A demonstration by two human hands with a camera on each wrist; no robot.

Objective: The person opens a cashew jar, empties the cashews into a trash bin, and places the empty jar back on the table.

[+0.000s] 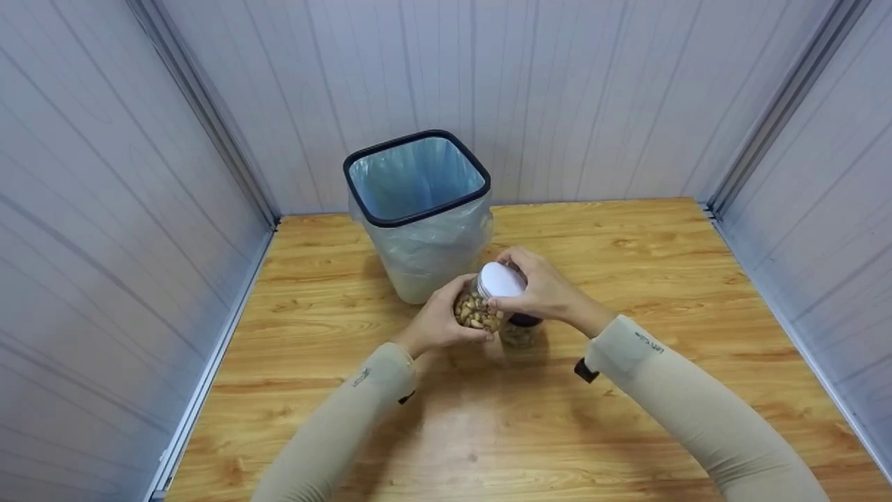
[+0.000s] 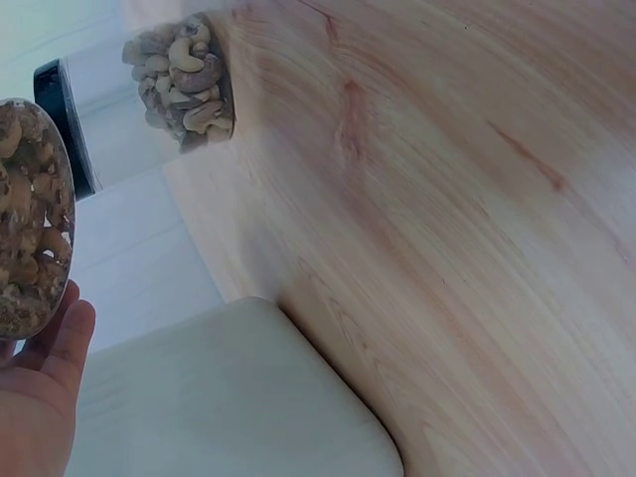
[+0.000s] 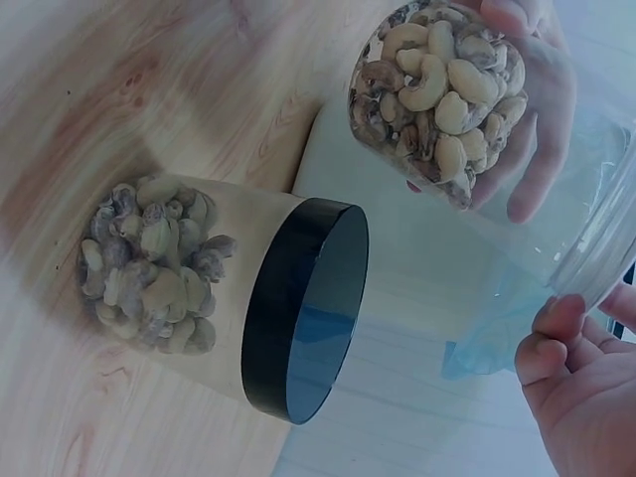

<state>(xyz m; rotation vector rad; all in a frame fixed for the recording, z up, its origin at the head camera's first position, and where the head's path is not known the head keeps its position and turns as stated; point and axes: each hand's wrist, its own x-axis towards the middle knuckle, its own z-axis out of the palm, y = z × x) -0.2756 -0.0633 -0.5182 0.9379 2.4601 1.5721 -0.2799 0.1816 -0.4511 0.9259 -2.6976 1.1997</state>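
Observation:
A clear jar of cashews (image 1: 477,314) is held tilted above the wooden table, in front of the bin. My left hand (image 1: 440,319) grips the jar's body from the left, its fingers curled round it. On the jar's top sits a white lid (image 1: 502,280), which my right hand (image 1: 549,287) holds between thumb and fingers. Beside and below them, a second jar (image 3: 154,268) with a black lid (image 3: 298,310) stands upright on the table, partly filled with cashews. In the left wrist view, the bottom of the held jar (image 2: 30,219) shows nuts against it.
A bin (image 1: 432,254) with a black rim and a pale plastic liner stands behind the hands, slightly left. The wooden table (image 1: 662,279) is enclosed by white panel walls (image 1: 592,90) at the back and both sides.

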